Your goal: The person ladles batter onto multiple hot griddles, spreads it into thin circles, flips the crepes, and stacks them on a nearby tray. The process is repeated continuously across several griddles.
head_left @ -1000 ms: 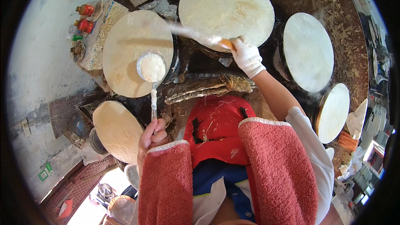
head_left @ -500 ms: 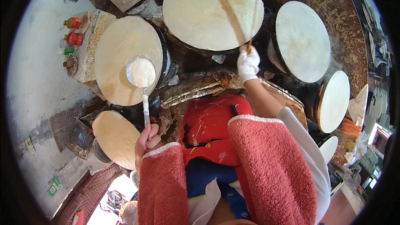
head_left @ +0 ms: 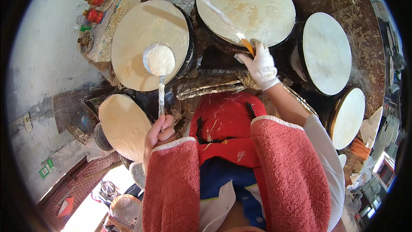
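Note:
My bare left hand [head_left: 161, 129] is closed round the handle of a metal ladle [head_left: 161, 87]. Pale, thick batter [head_left: 163, 60] fills its bowl, which hangs over the left round griddle [head_left: 133, 38] and casts a shadow there. My right hand [head_left: 262, 66], in a white glove, grips the orange-brown end of a long stick [head_left: 214, 10] smeared with white batter. That stick slants up and left past the edge of the middle griddle [head_left: 262, 4]; its far end runs out of view. Thin pale sheets cover both griddles.
More coated round griddles stand at the right [head_left: 327, 56], lower right [head_left: 345, 120] and lower left [head_left: 122, 124]. Faint steam rises by the right ones. Red bottles [head_left: 93, 16] sit on a crusted ledge at the left wall. A red apron [head_left: 229, 120] hangs before me.
The stick has swung from nearly upright to a leftward slant, and my right hand has turned with it. The griddles have shifted in view. My left hand still holds the filled ladle.

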Motion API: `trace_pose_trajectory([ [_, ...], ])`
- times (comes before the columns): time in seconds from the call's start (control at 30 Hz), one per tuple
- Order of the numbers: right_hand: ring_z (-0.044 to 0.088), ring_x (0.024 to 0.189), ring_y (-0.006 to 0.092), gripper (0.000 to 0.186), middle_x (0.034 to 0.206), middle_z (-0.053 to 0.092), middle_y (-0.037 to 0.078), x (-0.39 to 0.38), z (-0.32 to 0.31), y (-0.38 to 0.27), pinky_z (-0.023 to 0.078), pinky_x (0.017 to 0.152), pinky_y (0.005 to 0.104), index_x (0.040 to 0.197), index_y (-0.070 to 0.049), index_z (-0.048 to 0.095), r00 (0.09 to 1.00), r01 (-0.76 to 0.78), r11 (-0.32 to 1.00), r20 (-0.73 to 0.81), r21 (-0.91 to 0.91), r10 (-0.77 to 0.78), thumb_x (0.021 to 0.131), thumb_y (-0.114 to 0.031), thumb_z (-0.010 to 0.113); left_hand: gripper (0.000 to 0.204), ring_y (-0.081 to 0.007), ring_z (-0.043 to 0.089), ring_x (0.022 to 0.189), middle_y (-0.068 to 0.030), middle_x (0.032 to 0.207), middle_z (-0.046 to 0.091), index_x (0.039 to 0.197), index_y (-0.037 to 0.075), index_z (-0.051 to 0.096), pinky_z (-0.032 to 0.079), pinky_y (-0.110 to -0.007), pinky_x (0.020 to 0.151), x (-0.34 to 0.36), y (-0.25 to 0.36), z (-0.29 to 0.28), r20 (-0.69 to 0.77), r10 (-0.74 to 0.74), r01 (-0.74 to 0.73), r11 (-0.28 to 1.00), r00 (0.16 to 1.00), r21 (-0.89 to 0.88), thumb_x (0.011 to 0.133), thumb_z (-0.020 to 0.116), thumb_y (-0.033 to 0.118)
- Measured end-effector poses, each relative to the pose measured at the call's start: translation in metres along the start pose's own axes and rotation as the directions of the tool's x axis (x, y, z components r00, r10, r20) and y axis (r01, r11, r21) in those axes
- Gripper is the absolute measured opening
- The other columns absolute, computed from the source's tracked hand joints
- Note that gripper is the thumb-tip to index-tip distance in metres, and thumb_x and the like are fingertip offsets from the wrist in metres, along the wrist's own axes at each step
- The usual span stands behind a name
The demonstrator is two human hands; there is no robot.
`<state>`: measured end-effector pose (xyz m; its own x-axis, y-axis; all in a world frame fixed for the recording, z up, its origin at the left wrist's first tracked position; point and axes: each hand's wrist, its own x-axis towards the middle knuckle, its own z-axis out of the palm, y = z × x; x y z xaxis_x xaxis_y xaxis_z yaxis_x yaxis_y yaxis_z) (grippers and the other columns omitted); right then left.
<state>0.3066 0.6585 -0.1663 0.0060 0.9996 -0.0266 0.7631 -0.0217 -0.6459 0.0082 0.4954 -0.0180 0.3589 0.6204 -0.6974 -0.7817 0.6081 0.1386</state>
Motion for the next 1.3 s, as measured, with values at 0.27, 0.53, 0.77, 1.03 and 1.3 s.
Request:
trace_pose_trajectory([
  [0.27,0.063,0.09,0.0387,0.046,0.112,0.055,0.018,0.053,-0.009,0.004,0.053,0.076,0.0458,0.122,-0.011,0.049,0.935,0.287,0.91,0.295,-0.3,-0.198,0.083,-0.028,0.067,0.034,-0.004,0.018,0.035,0.0079,0.048,0.019,0.08,0.014,0.038,0.016,-0.023,0.032,0.004,0.0,-0.026,0.099,-0.056,0.052,0.998,0.994,0.035,0.105,0.032,0.034],
  [0.53,0.065,0.081,0.0337,0.021,0.095,0.063,0.015,0.085,-0.039,-0.009,0.053,0.073,0.0419,0.101,-0.008,0.063,0.898,0.425,0.805,0.307,-0.414,-0.316,0.086,-0.023,0.061,0.032,-0.0044,0.018,0.037,0.0085,0.048,0.021,0.08,0.015,0.038,0.016,-0.023,0.034,0.006,0.008,-0.042,0.117,-0.05,0.036,0.992,0.992,0.119,0.105,0.034,0.036],
  [0.77,0.066,0.078,0.022,0.038,0.087,0.07,0.012,0.161,-0.147,-0.022,0.051,0.074,0.0323,0.105,-0.004,0.069,0.99,0.088,0.985,-0.095,-0.151,-0.103,0.086,-0.037,0.064,0.031,-0.0048,0.019,0.041,0.0088,0.05,0.02,0.08,0.017,0.039,0.016,-0.023,0.036,0.014,0.014,-0.03,0.049,-0.068,0.06,0.989,0.996,0.135,0.103,0.039,0.037],
  [1.03,0.041,0.043,0.0103,0.026,0.063,0.055,0.0,0.11,-0.238,0.08,0.032,0.04,0.026,0.087,-0.004,0.065,0.65,0.008,0.681,-0.522,0.732,0.553,0.081,-0.028,0.073,0.031,-0.0041,0.021,0.033,0.0074,0.045,0.026,0.08,0.014,0.034,0.016,-0.022,0.03,-0.002,0.009,0.011,0.39,-0.04,-0.003,0.994,0.92,0.108,0.105,0.033,0.032],
  [1.3,0.035,0.042,0.0122,0.022,0.059,0.045,0.0,-0.099,-0.353,0.232,0.027,0.037,0.0303,0.091,-0.015,0.055,0.253,0.248,0.346,-0.405,0.905,0.878,0.085,-0.031,0.07,0.031,-0.004,0.017,0.036,0.0061,0.047,0.023,0.08,0.014,0.037,0.012,-0.024,0.033,0.007,-0.064,0.08,0.161,-0.37,0.17,0.714,0.915,0.679,0.103,0.04,0.035],
])
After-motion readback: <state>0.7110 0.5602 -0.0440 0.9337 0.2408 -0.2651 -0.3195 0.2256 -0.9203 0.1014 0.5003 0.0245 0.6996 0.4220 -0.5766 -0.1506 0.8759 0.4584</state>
